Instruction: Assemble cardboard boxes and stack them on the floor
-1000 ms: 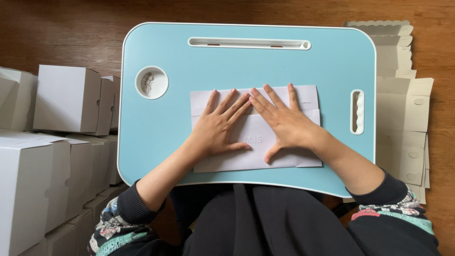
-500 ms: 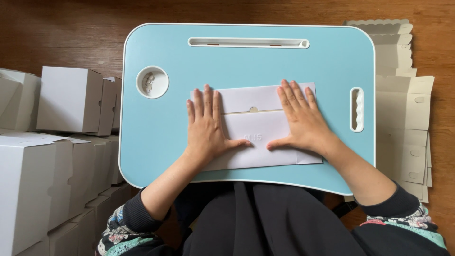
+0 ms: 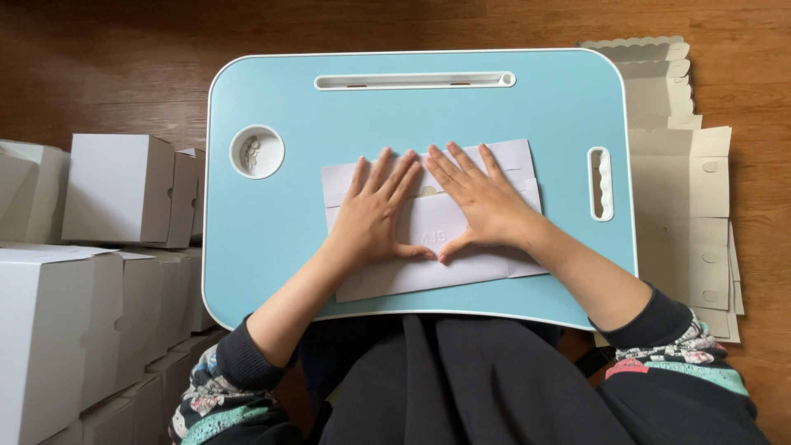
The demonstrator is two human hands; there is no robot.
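A flat white cardboard box blank [image 3: 428, 272] lies folded on a light blue lap desk [image 3: 272, 247]. My left hand [image 3: 375, 214] presses flat on the blank's left half, fingers spread. Pressing on its right half is my right hand [image 3: 482, 206], also flat. The two hands meet at the middle, thumb tips nearly touching near the blank's centre. Neither hand grips anything; both palms rest on the cardboard.
A round cup recess [image 3: 256, 152] in the desk holds small white pieces. A long slot [image 3: 414, 80] runs along the far edge and a handle cut-out [image 3: 601, 183] sits at the right. Assembled white boxes [image 3: 107, 189] stand at left. Flat blanks [image 3: 684, 181] are stacked at right on the wooden floor.
My hands were together at the middle, slid apart toward the ends of the blank half a second ago, and have now come back together at its centre.
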